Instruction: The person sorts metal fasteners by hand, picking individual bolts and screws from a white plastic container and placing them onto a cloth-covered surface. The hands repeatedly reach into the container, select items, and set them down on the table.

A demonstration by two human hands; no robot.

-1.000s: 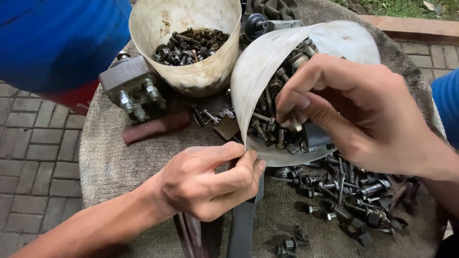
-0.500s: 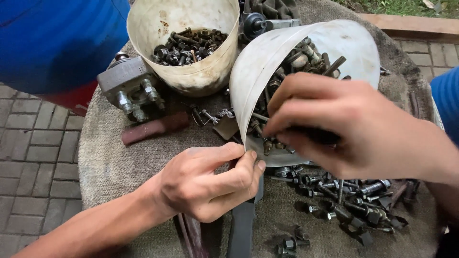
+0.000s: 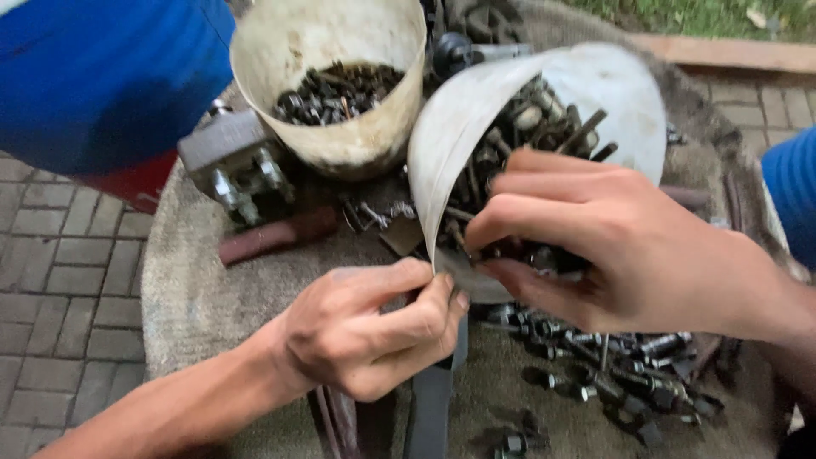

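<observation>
Right hand [image 3: 612, 246] has sunk deeper among bolts [image 3: 518, 136], grip clenched; left hand [image 3: 365, 331] still pinches the bent sheet [image 3: 459, 127].

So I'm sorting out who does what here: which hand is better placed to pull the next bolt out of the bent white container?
Probably the right hand: its fingertips are already in among the bolts at the mouth of the bent white container. The left hand is busy pinching the container's lower edge.

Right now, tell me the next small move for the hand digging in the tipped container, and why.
Probably lift the right hand out with one bolt: its fingers are curled into the bolts, while the left hand pinches the tipped white container at its rim.
</observation>
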